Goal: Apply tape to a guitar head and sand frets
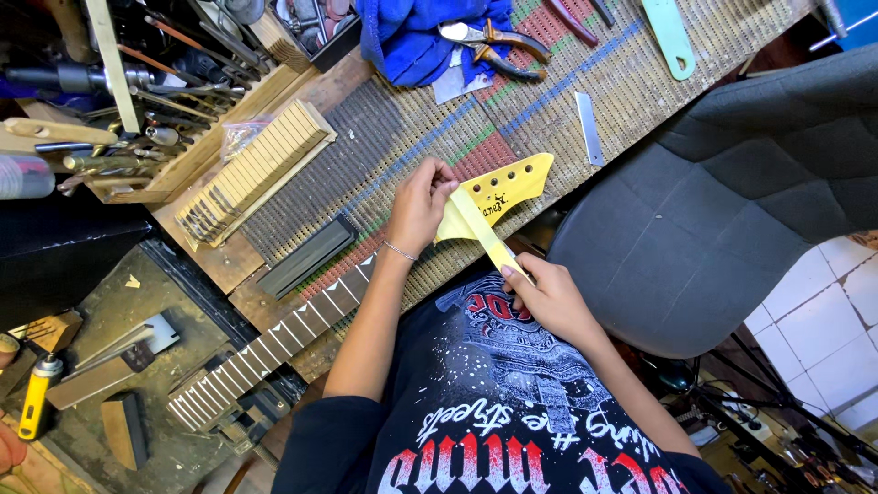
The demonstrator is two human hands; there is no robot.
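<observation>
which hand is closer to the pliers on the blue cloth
Left. The left hand holds the yellow headstock near the pliers; the right hand is farther back, holding tape.

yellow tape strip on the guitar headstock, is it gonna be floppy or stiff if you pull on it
Probably floppy: the yellow tape strip bends between the left hand and the right hand. Likely very light, being thin, and it looks taut only because both hands pull it. It may cling, since it lies flat against the yellow headstock.
</observation>
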